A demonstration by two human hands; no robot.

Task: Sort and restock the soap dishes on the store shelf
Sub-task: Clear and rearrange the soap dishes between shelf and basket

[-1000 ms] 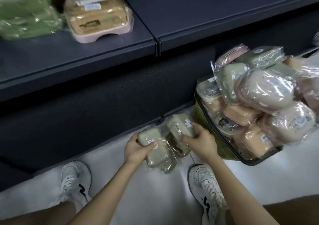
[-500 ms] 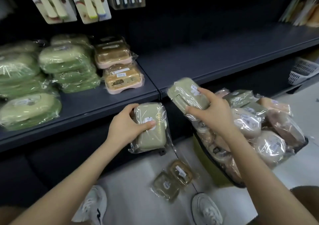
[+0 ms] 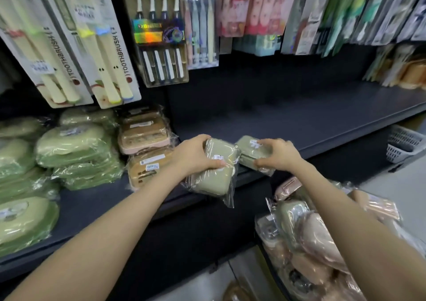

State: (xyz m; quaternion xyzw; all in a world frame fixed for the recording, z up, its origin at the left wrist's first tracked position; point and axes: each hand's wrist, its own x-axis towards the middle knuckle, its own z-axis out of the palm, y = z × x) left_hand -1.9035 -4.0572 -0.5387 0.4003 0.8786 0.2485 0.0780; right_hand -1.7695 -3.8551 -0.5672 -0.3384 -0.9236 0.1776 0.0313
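Left hand: grasping a sage-green soap dish in a clear wrapper, thumb curled over the white price sticker on the lid and fingers round the far end.
- Dish held in the air over the front edge of the dark shelf, not resting on it.
- Long axis runs front to back: far end points in toward the shelf's back, near end hangs past the front edge toward the person.
- Lid faces up, tipped slightly. Loose wrapper trails off the near end.

Right hand: clasped down over a second green soap dish, fingers curled on its top, thumb at the near side.
- This one sits at or just over the shelf's front edge (contact with the shelf surface cannot be told).
- The side seam between lid and base faces the viewer.
- Long axis looks slanted across the shelf's front edge, but the hand hides too much to be sure.
- The two dishes are just beside each other and their wrappers appear to meet.

Surroundings, all taken from the shelf:
- On its left part: stacks of wrapped green soap dishes, and next to them a stack of tan and pink ones.
- Above it: toothbrush packs hanging in rows.
- Below its front edge, right of the arms: a basket rim heaped with wrapped soap dishes in pink, beige and green.
- Beyond its right end, lower down: a white slotted basket.
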